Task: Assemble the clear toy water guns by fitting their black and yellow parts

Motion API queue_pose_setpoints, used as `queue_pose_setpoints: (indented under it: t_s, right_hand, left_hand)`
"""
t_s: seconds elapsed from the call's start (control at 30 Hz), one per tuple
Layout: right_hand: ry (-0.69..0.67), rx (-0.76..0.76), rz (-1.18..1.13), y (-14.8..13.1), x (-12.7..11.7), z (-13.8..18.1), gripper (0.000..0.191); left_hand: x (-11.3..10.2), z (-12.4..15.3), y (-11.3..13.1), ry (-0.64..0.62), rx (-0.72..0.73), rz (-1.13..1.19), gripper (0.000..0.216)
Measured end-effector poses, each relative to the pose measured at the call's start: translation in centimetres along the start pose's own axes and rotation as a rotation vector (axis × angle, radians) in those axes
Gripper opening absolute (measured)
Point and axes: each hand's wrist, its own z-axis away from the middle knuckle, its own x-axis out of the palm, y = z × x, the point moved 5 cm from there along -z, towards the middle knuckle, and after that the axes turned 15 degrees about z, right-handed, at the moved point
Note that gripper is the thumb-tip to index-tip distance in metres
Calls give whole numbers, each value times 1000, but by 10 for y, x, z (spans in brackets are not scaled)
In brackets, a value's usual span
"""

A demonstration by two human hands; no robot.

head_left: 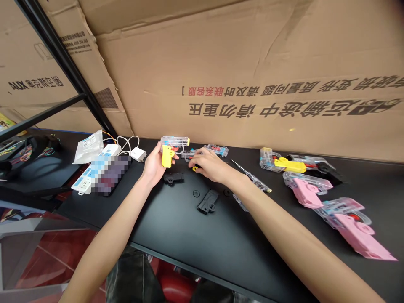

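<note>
My left hand [154, 165] is closed around a toy gun [167, 152] with a clear body and a yellow grip, its muzzle toward the right. To the right, my right hand [206, 164] pinches a small yellow ring [195, 168] just above the table. Behind that hand lie clear toy gun bodies [216, 150] with blue and red parts inside, partly hidden by it. Below the hands are a black grip piece [174, 178], another black grip piece [208, 201] and a small black disc [196, 193]. A screwdriver [252, 176] lies beyond my right forearm.
On the right are pink-gripped toy guns [307, 191] and a yellow-gripped one [289, 164]. At the left lie a power strip [84, 183], a white charger [138, 154] and a plastic bag [90, 148]. A cardboard sheet [240, 54] stands along the table's back edge.
</note>
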Motion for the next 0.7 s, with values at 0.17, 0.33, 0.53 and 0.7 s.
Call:
queue_pose_setpoints:
  t_s: [0.17,0.33,0.53,0.7]
  right_hand:
    - [10,0,21,2,3,-1,26]
    - [42,15,25,6,9,-1,24]
    - [102,46,-23,6,5,-3,15]
    - [195,92,-405,2,-17,-4,4]
  left_hand:
    - [1,0,-2,-13,-8,-19,39]
    - [3,2,-2,4,-2,-30,40]
    - [3,1,-4,8,8,-31,39]
    - [3,1,-4,20,57,-25,32]
